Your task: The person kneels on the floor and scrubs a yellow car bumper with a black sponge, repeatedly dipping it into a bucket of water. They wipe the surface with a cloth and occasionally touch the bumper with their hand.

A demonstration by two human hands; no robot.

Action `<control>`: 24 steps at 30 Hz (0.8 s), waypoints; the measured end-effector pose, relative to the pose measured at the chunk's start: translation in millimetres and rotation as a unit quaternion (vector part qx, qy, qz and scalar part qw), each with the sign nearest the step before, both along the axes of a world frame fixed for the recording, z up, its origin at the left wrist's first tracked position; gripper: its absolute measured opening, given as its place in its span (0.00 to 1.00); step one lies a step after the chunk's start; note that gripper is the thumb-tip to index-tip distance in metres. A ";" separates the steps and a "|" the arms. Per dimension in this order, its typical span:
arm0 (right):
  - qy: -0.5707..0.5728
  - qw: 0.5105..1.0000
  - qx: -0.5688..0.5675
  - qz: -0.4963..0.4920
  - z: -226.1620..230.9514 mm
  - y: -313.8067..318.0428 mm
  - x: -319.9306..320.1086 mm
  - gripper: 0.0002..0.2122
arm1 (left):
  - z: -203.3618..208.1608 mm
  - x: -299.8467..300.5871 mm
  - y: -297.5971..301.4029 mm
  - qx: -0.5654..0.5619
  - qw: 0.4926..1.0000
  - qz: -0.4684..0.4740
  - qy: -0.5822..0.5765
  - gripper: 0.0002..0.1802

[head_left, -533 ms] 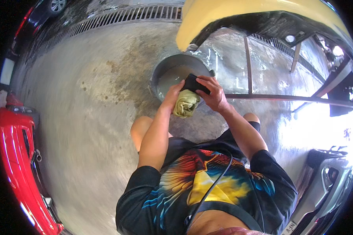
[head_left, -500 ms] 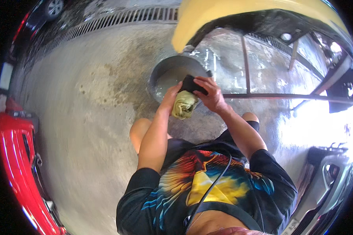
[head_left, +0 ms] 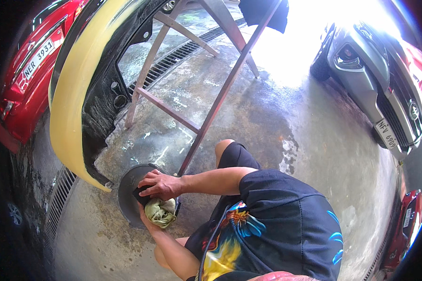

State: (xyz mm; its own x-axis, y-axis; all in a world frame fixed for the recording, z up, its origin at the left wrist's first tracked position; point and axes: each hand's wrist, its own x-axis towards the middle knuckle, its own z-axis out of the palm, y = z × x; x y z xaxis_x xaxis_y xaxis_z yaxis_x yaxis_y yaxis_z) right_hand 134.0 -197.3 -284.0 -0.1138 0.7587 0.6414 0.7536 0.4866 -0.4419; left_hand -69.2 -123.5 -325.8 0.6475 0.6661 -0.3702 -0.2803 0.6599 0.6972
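Observation:
A dark round basin (head_left: 123, 203) stands on the wet concrete floor, with both of my hands over it. My right hand (head_left: 165, 184) is closed on a small black pad (head_left: 140, 194), fingers bent over its top. Below it, my left hand (head_left: 148, 220) curls around a crumpled pale green cloth (head_left: 160, 213), which bulges out on the palm side. Its fingertips are mostly hidden, at the pad's lower side. The cloth and the pad touch or nearly touch. What lies in the basin is largely covered by my hands.
Left and ahead, a pale yellow bumper (head_left: 63, 117) with a black inner side hangs over a stand of reddish-brown bars (head_left: 215, 112); one bar comes down beside the basin. A drain grate (head_left: 58, 206) crosses the floor. Cars: red (head_left: 35, 93), silver-grey (head_left: 361, 79), another red (head_left: 405, 229).
My view has swung to the right, so the bumper and basin now sit further left and the silver-grey car shows more. Both hands still hold the pad and cloth over the basin.

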 end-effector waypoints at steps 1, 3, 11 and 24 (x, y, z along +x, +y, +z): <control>0.001 1.000 -0.008 0.010 0.9 0.8 2.4 0.19 | -0.7 0.0 -0.1 -0.023 1.000 -0.003 -0.005 0.35; -0.007 0.999 -0.016 0.031 2.6 2.3 7.2 0.19 | -3.7 -0.7 2.8 -0.032 0.999 -0.008 -0.010 0.35; -0.022 0.995 -0.069 0.066 5.8 3.9 13.9 0.19 | -4.6 -2.7 3.6 -0.017 1.000 0.008 0.014 0.33; -0.024 0.989 -0.118 0.087 7.9 9.0 9.5 0.21 | 2.3 -1.8 6.5 0.016 1.000 -0.021 -0.003 0.34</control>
